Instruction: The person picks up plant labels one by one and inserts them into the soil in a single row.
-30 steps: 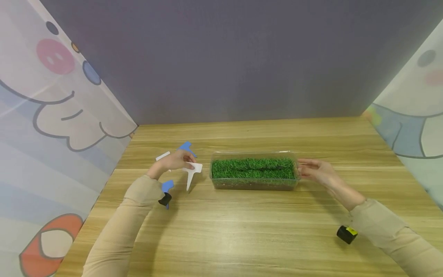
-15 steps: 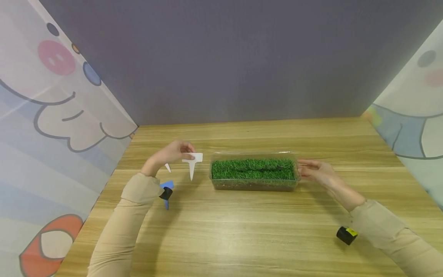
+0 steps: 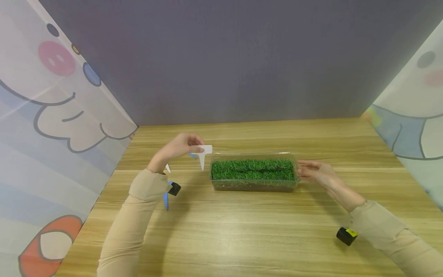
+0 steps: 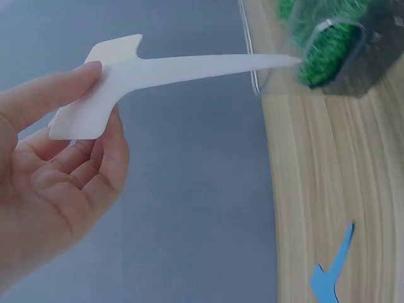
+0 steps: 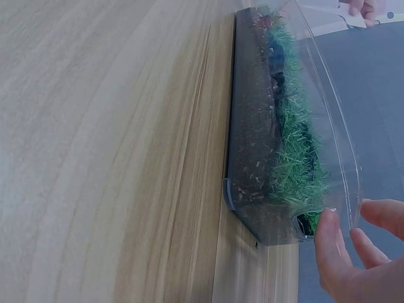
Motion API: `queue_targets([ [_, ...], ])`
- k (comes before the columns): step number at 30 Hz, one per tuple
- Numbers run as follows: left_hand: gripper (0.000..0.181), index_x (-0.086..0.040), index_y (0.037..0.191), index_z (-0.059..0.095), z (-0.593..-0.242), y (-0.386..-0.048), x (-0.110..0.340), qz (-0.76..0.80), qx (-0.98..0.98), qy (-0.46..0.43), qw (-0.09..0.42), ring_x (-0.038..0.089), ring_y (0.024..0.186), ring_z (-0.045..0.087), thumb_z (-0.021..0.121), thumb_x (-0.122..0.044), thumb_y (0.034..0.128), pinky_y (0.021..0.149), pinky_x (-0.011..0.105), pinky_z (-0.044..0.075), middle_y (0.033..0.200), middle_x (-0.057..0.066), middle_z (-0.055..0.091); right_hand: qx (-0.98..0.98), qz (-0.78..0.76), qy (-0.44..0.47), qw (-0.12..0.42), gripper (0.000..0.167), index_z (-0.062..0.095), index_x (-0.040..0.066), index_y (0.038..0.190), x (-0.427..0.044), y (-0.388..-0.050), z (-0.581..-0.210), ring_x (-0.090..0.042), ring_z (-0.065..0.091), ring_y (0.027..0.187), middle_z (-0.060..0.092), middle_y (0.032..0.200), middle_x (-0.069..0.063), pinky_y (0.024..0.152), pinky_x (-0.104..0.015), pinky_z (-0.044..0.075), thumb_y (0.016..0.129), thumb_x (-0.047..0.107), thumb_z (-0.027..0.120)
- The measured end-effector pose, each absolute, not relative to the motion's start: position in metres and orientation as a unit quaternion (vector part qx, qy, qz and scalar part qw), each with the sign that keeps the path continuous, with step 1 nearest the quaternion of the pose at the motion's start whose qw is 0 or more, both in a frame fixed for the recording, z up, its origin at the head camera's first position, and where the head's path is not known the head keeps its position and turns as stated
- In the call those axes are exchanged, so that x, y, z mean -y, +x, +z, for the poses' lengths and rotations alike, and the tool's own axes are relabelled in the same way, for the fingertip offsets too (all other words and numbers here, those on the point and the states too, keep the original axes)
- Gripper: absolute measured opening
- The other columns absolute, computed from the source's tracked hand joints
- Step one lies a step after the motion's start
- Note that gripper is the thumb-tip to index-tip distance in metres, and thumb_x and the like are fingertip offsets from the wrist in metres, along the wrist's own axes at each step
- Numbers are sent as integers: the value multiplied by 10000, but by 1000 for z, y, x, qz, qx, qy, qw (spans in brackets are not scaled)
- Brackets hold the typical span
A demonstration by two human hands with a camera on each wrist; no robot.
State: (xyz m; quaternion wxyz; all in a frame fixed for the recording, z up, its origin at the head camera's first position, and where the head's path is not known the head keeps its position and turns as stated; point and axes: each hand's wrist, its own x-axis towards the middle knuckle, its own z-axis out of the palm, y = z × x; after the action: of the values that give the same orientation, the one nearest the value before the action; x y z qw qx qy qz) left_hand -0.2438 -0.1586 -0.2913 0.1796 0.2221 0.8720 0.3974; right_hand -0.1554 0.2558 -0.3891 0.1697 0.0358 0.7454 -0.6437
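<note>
My left hand pinches a white T-shaped plant label between thumb and fingers, held above the table with its pointed stem down. The stem's tip is near the left end of a clear plastic box. Inside the box, two strips of green artificial grass lie over brown soil-like filling, with a dark groove between them. In the left wrist view, the label shows its broad head under the thumb. My right hand touches the box's right end with mostly straight fingers.
A blue plant label lies left of the box, partly behind the wrist camera. Another blue label and a white one show partly beneath the left hand. The wooden table meets a grey wall.
My left hand has risen and moved right and away from me with the white plant label, closer to the box. The right hand and the box look unmoved.
</note>
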Motion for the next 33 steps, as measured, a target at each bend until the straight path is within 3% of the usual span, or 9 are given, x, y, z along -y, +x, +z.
queue_targets([
  [6, 162, 1, 960, 600, -290, -243, 142, 404, -869, 239, 160, 180, 813, 571, 608, -86, 824, 727, 298, 452, 905, 106, 621, -702, -693, 45, 159, 592, 433, 64, 1293, -279, -175, -438, -111, 604, 922, 582, 1105, 2, 800, -234, 469, 773, 201, 682],
  [9, 158, -2, 957, 607, -291, -243, 134, 409, -867, 241, 151, 186, 815, 572, 610, -84, 821, 733, 287, 451, 909, 109, 625, -707, -688, 33, 161, 605, 385, 19, 1314, -276, -172, -430, -109, 600, 928, 551, 1167, -82, 812, -244, 465, 800, 188, 655],
  [14, 161, -5, 956, 608, -290, -243, 120, 417, -863, 247, 142, 187, 820, 568, 609, -96, 823, 750, 289, 456, 908, 108, 622, -742, -647, 35, 170, 648, 248, -90, 1331, -254, -155, -384, -50, 590, 902, 354, 1303, -275, 843, -241, 449, 846, 165, 595],
  [17, 169, 6, 961, 604, -290, -244, 112, 424, -858, 256, 139, 187, 810, 564, 608, -89, 821, 749, 294, 466, 904, 111, 616, -746, -642, 43, 172, 620, 235, -97, 1333, -248, -150, -373, -27, 588, 884, 313, 1314, -302, 847, -233, 446, 865, 139, 567],
  [25, 171, 32, 955, 603, -291, -245, 91, 443, -851, 251, 130, 178, 774, 551, 614, -64, 814, 708, 256, 461, 891, 125, 612, -739, -651, 35, 168, 654, 250, -94, 1330, -252, -154, -381, -49, 595, 892, 380, 1285, -269, 842, -238, 448, 845, 170, 600],
  [31, 177, 15, 962, 605, -292, -244, 76, 452, -847, 240, 140, 177, 785, 549, 620, -79, 812, 713, 248, 458, 903, 110, 609, -717, -677, 37, 164, 584, 410, 28, 1300, -268, -168, -414, -99, 604, 914, 576, 1136, -47, 812, -237, 463, 798, 196, 658],
  [33, 179, 14, 964, 606, -293, -244, 71, 453, -846, 242, 142, 177, 786, 551, 620, -82, 813, 711, 246, 458, 904, 110, 610, -716, -678, 43, 163, 584, 412, 31, 1299, -267, -168, -413, -89, 605, 906, 573, 1145, -51, 807, -232, 467, 796, 195, 660],
])
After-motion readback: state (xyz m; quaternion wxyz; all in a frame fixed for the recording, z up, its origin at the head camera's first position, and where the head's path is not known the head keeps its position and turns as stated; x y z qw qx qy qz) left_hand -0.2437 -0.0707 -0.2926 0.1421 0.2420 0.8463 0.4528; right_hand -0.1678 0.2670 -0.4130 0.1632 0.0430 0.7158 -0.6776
